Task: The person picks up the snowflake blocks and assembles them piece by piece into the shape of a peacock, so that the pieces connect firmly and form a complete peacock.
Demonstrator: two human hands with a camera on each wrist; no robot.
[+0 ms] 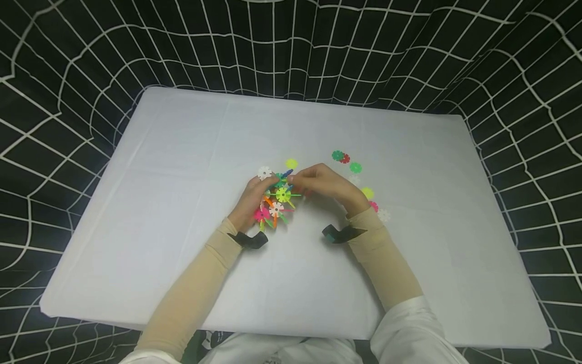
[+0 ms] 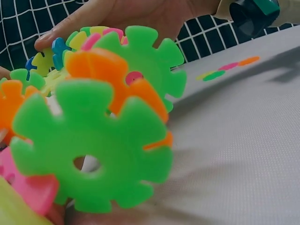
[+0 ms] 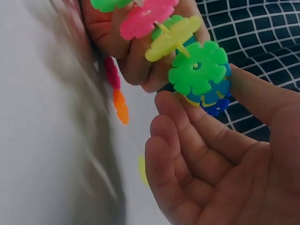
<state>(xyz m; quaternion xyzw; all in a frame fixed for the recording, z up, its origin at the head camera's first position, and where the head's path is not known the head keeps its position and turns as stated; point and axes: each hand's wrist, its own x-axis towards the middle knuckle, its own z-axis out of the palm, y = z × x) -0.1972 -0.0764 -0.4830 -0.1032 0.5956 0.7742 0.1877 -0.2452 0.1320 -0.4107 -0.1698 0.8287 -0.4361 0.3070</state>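
My left hand (image 1: 247, 205) grips a cluster of interlocked notched plastic discs (image 1: 283, 195), in green, yellow, pink, orange, white and blue. Slotted edge to edge, the discs stand at varied angles; a large green disc (image 2: 112, 140) fills the front of the left wrist view. At the cluster's far end my right hand (image 3: 211, 164) pinches between thumb and forefinger, around blue and yellow discs beside a green disc (image 3: 208, 70). Its other fingers are bent below. Part of the left hand's fingers is hidden behind the cluster.
Loose discs lie on the white table (image 1: 182, 141): a yellow one (image 1: 291, 163) beyond the hands, a dark green one (image 1: 338, 155) overlapping a red one (image 1: 345, 158), and several more beside the right forearm. White-lined black netting (image 1: 291, 50) surrounds the table.
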